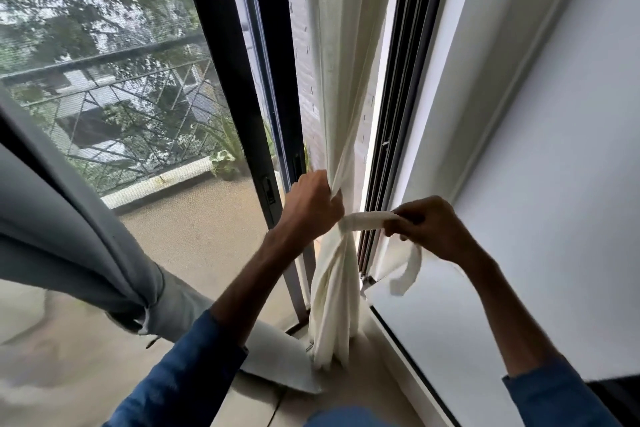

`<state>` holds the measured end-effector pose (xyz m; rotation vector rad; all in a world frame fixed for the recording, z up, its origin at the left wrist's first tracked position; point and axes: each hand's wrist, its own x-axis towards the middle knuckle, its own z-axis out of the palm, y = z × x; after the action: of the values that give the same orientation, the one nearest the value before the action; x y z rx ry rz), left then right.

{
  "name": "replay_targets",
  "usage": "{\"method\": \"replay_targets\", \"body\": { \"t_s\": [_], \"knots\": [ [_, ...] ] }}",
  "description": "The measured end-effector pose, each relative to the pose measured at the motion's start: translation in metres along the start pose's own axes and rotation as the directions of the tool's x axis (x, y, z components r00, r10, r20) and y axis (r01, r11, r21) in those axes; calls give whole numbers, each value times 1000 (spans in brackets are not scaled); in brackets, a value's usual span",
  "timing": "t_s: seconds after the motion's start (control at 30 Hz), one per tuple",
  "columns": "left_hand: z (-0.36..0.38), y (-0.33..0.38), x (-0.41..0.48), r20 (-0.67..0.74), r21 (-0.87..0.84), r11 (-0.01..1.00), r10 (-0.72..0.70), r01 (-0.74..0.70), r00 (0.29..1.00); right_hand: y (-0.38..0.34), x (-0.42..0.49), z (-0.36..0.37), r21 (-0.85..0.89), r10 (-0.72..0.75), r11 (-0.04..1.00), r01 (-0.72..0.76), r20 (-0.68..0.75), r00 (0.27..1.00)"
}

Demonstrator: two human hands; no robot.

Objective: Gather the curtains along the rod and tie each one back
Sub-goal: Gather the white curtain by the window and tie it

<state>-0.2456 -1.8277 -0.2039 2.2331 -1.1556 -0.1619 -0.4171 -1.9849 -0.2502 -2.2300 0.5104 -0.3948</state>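
A cream curtain (341, 80) hangs bunched in the corner between the sliding door and the white wall. My left hand (311, 204) grips the gathered folds at about waist height. A cream tie-back band (367, 221) wraps around the bunch just below that grip. My right hand (426, 227) pinches the band to the right of the curtain, and the band's free end (407, 270) curls down below that hand. At the lower left a grey curtain (69, 229) hangs gathered and tied with a cord (147, 315).
The dark sliding door frame (242, 87) and its mesh screen stand left of the cream curtain, with a balcony railing (114, 114) outside. A white wall (536, 149) fills the right. A dark object (616, 395) sits at the bottom right corner.
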Motion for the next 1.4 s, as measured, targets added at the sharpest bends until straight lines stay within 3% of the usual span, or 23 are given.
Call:
{"method": "replay_targets", "body": {
  "t_s": [0.23,0.37,0.57,0.7,0.83,0.93,1.07,1.13,1.2,1.27,1.3,1.33,1.4],
  "knots": [
    [12,-11,-6,55,-13,995,99,-99,994,8,46,-9,-142,16,990,-22,-44,999],
    [16,-11,-12,84,-14,983,181,-180,980,-19,73,17,-140,32,990,-30,17,999],
    [10,-23,-24,-61,-17,941,338,-339,939,-39,80,52,48,73,996,-71,-28,997],
    [15,-38,-18,49,61,969,236,-239,970,-37,79,58,294,117,938,-183,228,967],
    [15,-41,-16,91,-193,949,269,-248,959,-33,72,56,490,91,821,-293,394,915],
    [21,-41,-18,126,-273,955,156,-117,980,-35,63,53,574,80,741,-349,441,894],
    [28,-37,-21,103,-164,986,9,8,995,-29,62,55,671,100,659,-339,369,924],
    [26,-33,-19,79,-94,995,-24,32,997,-20,64,62,672,196,658,-339,282,939],
    [20,-26,-18,79,-11,997,-75,76,994,-12,57,74,626,307,735,-260,34,951],
    [15,-21,-17,60,69,991,-121,117,991,-8,38,86,475,294,871,-126,-298,908],
    [13,-21,-16,51,83,987,-141,137,989,-9,26,92,427,268,900,-91,-375,887],
    [12,-21,-15,42,85,984,-158,154,987,-12,13,98,431,238,900,-61,-371,898],
    [11,-22,-12,43,80,977,-202,198,978,-20,-10,114,484,148,875,-37,-193,970]
  ]
}}
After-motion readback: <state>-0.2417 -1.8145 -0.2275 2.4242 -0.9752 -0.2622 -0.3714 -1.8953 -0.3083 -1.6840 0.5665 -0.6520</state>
